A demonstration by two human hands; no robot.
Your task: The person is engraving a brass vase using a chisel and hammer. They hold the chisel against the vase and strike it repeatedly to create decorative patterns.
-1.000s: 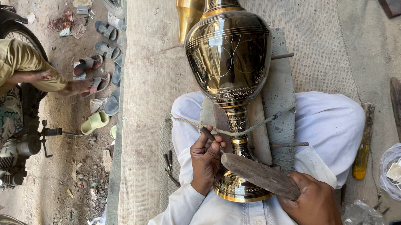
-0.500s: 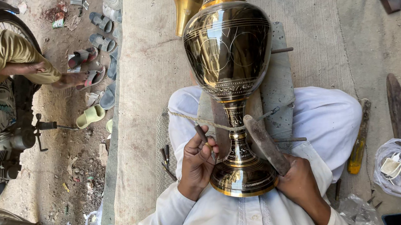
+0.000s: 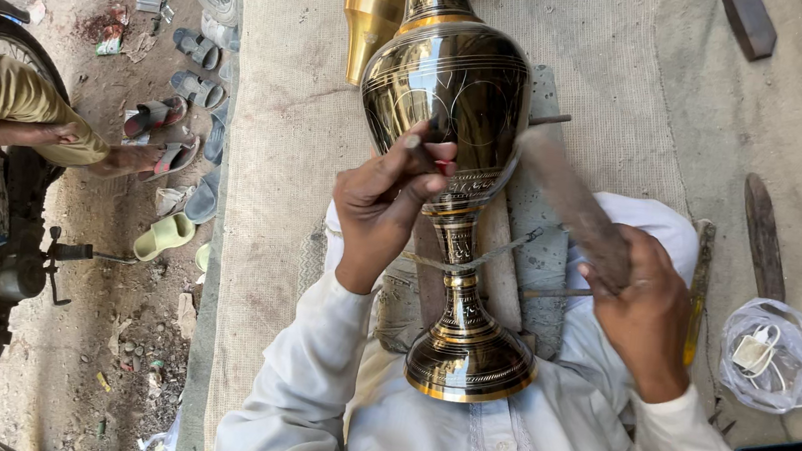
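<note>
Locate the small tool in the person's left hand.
In the head view, the left hand pinches a slim tool against the lower belly of the brass vase, centre frame, left of the raised wooden mallet.

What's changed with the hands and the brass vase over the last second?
The left hand moved up from the vase's stem to its belly, fingers pinching a thin tool there. The right hand lifted its wooden mallet from across the foot up beside the belly. The brass vase itself stayed lying across the lap.
</note>
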